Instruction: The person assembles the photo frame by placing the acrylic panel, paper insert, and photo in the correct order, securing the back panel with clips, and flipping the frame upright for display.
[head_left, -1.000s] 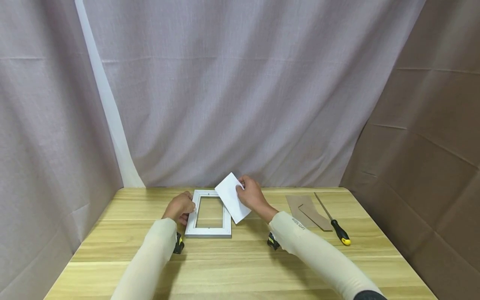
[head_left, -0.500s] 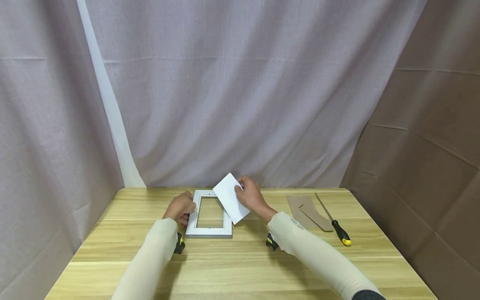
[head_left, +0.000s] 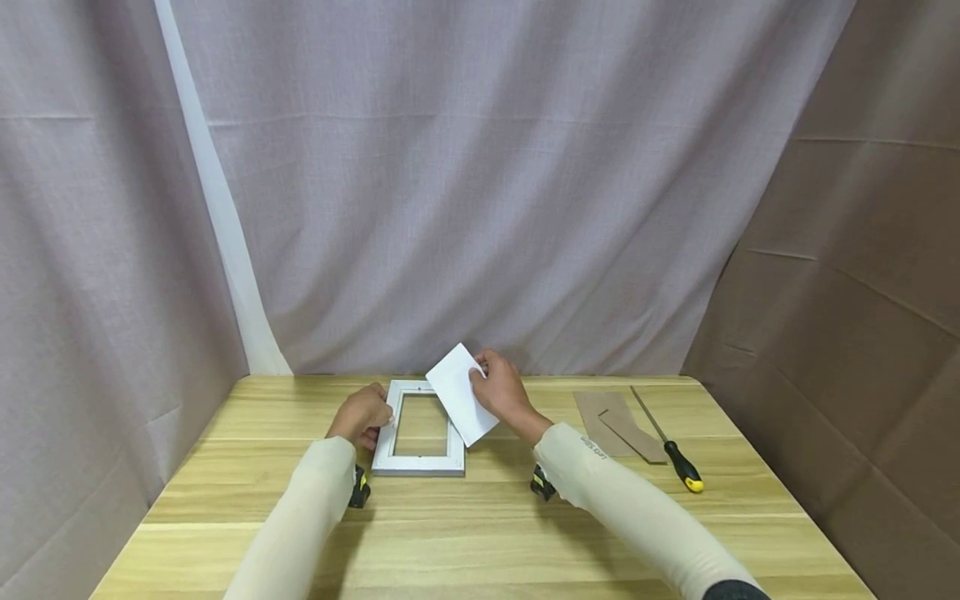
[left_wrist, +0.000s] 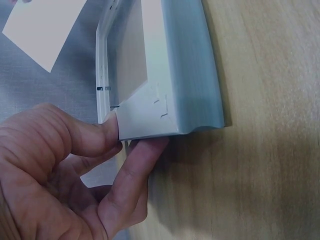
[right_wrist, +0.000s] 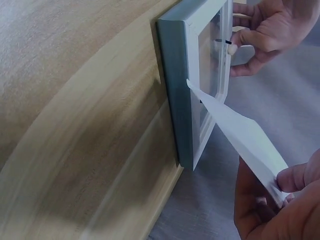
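— Sleeves hide both wrists. Left hand (head_left: 362,414)?
— Pinching the picture frame's (head_left: 418,428) left edge, flat on the table (head_left: 480,533).
— Right hand (head_left: 501,389)?
— Fingers pinch a white card (head_left: 461,393), tilted over the frame's right rail.

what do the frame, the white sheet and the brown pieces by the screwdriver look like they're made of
The pale grey rectangular picture frame looks like painted wood or moulded plastic: smooth matt faces, mitred corner joints. It is hard to tell which. The white rectangular sheet looks like thin paper or card, bending slightly in the right hand. The flat brown pieces look like fibreboard or cardboard, dull and unpainted.
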